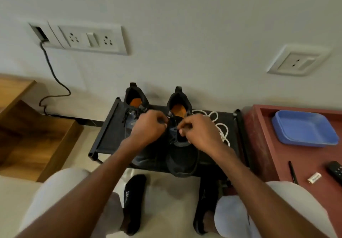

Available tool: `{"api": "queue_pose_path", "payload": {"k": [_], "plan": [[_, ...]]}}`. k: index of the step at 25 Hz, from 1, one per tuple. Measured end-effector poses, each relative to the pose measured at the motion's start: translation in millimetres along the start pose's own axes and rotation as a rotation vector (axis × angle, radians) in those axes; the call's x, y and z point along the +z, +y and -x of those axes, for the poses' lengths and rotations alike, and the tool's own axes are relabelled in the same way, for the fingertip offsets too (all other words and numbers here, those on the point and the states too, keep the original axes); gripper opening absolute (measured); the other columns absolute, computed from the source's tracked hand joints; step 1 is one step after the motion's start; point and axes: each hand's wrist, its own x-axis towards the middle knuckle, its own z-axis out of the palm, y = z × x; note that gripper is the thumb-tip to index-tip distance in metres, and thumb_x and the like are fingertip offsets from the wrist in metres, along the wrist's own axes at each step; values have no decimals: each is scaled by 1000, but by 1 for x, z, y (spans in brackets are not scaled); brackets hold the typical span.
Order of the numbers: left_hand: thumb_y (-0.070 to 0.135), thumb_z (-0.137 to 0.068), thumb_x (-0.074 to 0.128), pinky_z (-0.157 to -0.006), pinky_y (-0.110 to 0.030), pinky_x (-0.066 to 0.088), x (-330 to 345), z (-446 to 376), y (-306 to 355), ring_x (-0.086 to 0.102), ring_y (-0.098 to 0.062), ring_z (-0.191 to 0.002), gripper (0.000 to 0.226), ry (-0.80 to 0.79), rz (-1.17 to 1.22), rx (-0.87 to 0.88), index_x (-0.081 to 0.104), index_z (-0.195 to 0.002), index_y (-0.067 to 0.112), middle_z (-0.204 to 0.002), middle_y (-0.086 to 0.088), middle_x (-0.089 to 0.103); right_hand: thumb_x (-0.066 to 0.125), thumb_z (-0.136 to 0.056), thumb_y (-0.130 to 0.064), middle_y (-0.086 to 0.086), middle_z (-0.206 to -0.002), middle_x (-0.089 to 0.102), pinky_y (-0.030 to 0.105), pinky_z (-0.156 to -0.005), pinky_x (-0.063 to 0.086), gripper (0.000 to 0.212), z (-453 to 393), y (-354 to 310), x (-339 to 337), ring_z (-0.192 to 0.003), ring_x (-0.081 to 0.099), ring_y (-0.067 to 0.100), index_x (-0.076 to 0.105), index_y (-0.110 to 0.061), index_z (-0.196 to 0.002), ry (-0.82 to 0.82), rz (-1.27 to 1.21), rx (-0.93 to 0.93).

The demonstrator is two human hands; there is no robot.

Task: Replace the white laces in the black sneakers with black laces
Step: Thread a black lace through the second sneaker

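Two black sneakers with orange insoles stand side by side on a low black rack (pixel 109 134), toes toward me. The left sneaker (pixel 136 100) carries a black lace. Over the throat of the right sneaker (pixel 182 161) both hands work close together. My left hand (pixel 148 128) pinches a black lace end (pixel 174 129) at the eyelets, and my right hand (pixel 199 129) pinches the other part of the same lace. White laces (pixel 221 126) lie in loose coils on the rack, right of the right sneaker.
A red-brown side table (pixel 264 145) stands at the right with a blue tray (pixel 303 127), a pen, a remote and a small white item. A wooden shelf unit (pixel 37 136) is at the left. A black cable hangs from the wall sockets. My socked feet rest below the rack.
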Motion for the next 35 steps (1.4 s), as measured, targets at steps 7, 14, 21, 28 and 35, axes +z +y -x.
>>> {"api": "queue_pose_path", "payload": {"k": [7,14,21,28,35], "plan": [[29,-92,70,-76,-45,61,12,-10,-20,66,-22,-78,14,-289,-360,26,73,-86,17,-87,-2,69,74,-92,-24,-10,-79,71,29,-60,55,8,-7,-6,-1,-68,64,9,79,-30,-90,-6,267,51],[27,-93,71,-98,-47,50,13,-3,-8,62,-21,-107,9,-129,-356,110,73,-101,26,-113,4,65,70,-93,-26,-9,-80,70,28,-58,48,9,-1,-12,2,-69,62,12,77,-30,-93,-19,379,63],[19,-91,70,-78,-35,54,22,-5,-11,65,-20,-86,2,-178,-180,73,71,-90,21,-93,1,68,71,-93,-22,-16,-81,71,26,-59,49,15,-5,-4,16,-76,65,7,80,-33,-87,3,128,207],[11,-90,69,-74,-33,57,21,-6,-11,67,-17,-80,9,-161,-125,67,72,-87,19,-86,2,70,70,-97,-21,-12,-97,74,29,-67,54,18,-1,-4,30,-87,69,13,78,-34,-106,21,112,161],[16,-92,71,-78,-35,59,15,-8,-10,68,-17,-82,5,-195,-174,91,75,-89,17,-86,1,71,70,-98,-22,-10,-99,75,26,-69,52,17,1,-6,32,-88,69,12,78,-32,-109,58,101,148]]}}
